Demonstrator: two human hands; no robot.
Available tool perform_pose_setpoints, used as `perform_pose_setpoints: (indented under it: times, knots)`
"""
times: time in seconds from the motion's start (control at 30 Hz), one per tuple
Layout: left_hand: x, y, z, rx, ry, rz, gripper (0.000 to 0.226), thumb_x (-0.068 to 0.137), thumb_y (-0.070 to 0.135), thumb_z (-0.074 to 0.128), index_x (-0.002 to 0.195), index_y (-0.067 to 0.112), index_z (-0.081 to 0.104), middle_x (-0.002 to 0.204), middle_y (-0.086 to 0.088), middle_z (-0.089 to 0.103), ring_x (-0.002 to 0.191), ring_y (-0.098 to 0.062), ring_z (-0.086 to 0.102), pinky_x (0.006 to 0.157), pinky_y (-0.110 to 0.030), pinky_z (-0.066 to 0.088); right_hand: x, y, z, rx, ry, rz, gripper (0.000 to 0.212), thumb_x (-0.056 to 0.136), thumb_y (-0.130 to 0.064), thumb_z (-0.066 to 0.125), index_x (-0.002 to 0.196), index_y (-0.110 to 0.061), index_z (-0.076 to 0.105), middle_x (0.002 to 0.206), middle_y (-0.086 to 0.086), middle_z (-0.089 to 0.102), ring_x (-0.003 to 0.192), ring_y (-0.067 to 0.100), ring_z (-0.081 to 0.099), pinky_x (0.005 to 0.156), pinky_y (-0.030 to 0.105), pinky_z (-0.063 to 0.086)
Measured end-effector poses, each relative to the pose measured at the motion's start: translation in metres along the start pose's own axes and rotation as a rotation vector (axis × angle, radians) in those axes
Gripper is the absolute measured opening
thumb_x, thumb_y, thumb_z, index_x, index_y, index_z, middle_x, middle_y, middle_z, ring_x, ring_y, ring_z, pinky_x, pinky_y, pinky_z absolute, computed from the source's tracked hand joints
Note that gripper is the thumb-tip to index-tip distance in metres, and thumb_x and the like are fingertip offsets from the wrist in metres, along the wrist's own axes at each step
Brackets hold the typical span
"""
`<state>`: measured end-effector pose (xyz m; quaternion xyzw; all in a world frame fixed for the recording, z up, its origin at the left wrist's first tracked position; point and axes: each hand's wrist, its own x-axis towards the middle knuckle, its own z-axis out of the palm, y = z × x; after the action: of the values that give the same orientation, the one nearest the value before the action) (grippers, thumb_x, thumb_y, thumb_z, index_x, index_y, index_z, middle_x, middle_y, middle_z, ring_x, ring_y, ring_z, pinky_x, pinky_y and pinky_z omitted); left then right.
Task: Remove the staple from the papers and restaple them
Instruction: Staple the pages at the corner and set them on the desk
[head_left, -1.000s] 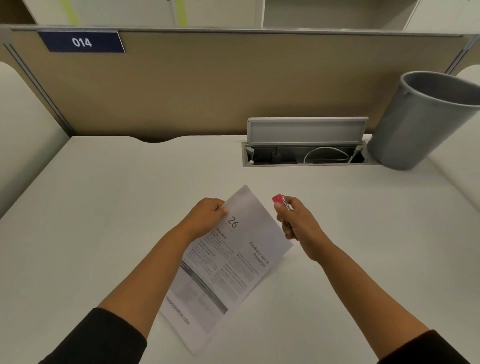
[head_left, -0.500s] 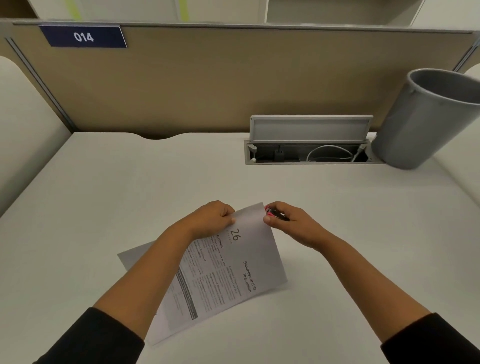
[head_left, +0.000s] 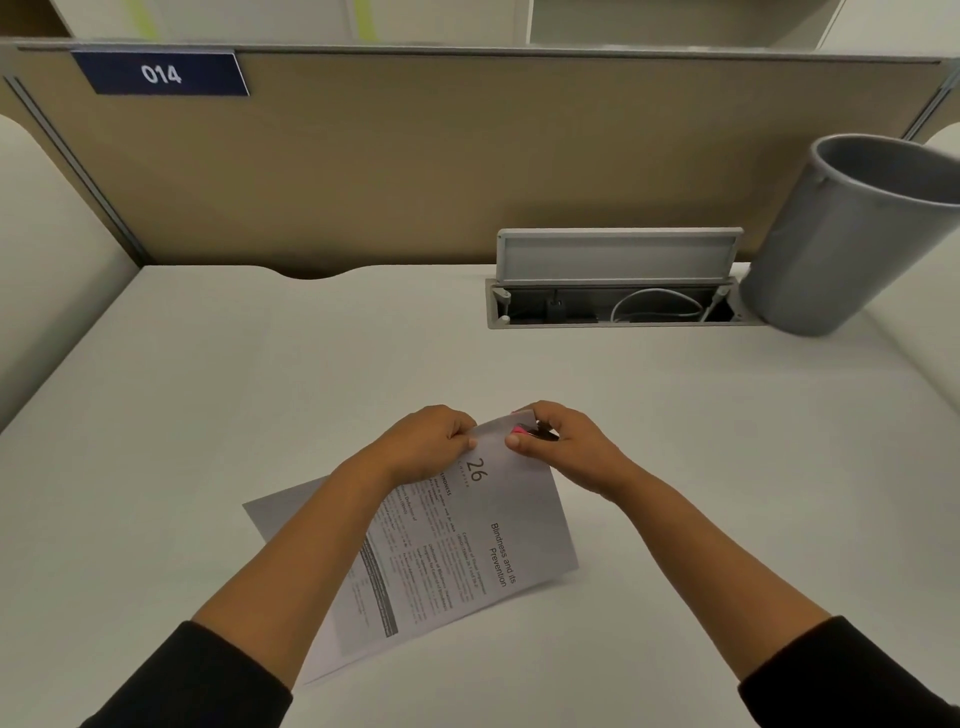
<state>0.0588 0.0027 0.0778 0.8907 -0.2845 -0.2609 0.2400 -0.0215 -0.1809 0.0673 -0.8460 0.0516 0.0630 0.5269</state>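
Note:
The printed papers (head_left: 467, 545), headed "26" and "Blindness and its Prevention", lie on the white desk (head_left: 208, 405), with a second sheet fanned out to the left beneath the top one. My left hand (head_left: 426, 441) pinches the far corner of the sheets from the left. My right hand (head_left: 566, 447) holds a small pink and dark stapler (head_left: 527, 430) pressed against that same corner. Whether a staple sits in the corner is hidden by my fingers.
A grey waste bin (head_left: 852, 234) stands at the back right. Beside it an open cable hatch (head_left: 613, 280) is set into the desk, with a white cable inside. A tan partition (head_left: 467, 156) with a "014" label closes off the far edge.
My right hand brought the stapler from beside the papers onto their far corner. The sheets turned and fanned apart on the desk, and both hands drew together.

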Motion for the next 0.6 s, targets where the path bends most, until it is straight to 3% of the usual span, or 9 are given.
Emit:
perform_pose_setpoints:
  times: [0.1,0.2,0.27,0.43,0.57,0.6]
  knots:
    - [0.000,0.000,0.001,0.006,0.019,0.003,0.033,0.094,0.024,0.044,0.062,0.024,0.050,0.065,0.005,0.053,0.060,-0.012,0.047,0.057,-0.029,0.034,-0.001,-0.001,0.003,0.078,0.036,0.018,0.021,0.084,-0.033,0.065,0.094,-0.015,0.066,0.099,0.006,0.067,0.095,0.026,0.064,0.089,0.049,0.052]
    - [0.000,0.001,0.002,0.012,0.036,0.012,0.035,0.095,0.024,0.044,0.060,0.024,0.046,0.063,0.005,0.050,0.058,-0.012,0.044,0.056,-0.029,0.032,-0.001,0.000,0.007,0.072,0.110,0.024,0.014,0.082,-0.034,0.066,0.087,-0.021,0.067,0.092,0.002,0.069,0.089,0.025,0.066,0.086,0.051,0.052]
    - [-0.001,0.002,0.002,0.014,0.036,0.016,0.034,0.095,0.024,0.044,0.061,0.024,0.047,0.063,0.005,0.051,0.059,-0.012,0.045,0.057,-0.029,0.033,-0.002,0.000,0.011,0.043,0.180,0.013,0.009,0.082,-0.035,0.065,0.076,-0.029,0.065,0.087,-0.002,0.070,0.085,0.022,0.066,0.084,0.049,0.053]
    - [-0.001,0.004,-0.001,0.006,0.057,0.036,0.032,0.095,0.024,0.043,0.063,0.024,0.050,0.064,0.007,0.053,0.060,-0.011,0.047,0.059,-0.029,0.035,-0.003,-0.002,0.019,-0.038,0.339,-0.030,0.025,0.081,-0.035,0.066,0.059,-0.032,0.055,0.085,-0.009,0.070,0.082,0.014,0.063,0.076,0.037,0.050]
    - [-0.002,0.001,0.001,0.019,0.050,0.023,0.031,0.095,0.024,0.043,0.065,0.020,0.049,0.065,0.004,0.053,0.059,-0.013,0.045,0.058,-0.030,0.033,-0.003,0.002,0.016,-0.053,0.231,-0.010,0.010,0.082,-0.041,0.064,0.077,-0.032,0.062,0.089,-0.007,0.069,0.085,0.016,0.064,0.079,0.041,0.053]
    - [-0.002,0.000,0.001,0.009,0.058,0.016,0.031,0.095,0.024,0.044,0.065,0.019,0.049,0.066,0.002,0.053,0.060,-0.015,0.045,0.059,-0.030,0.034,-0.003,0.002,0.016,-0.067,0.199,-0.016,0.016,0.082,-0.043,0.063,0.086,-0.028,0.063,0.090,-0.005,0.069,0.085,0.017,0.064,0.079,0.043,0.054]
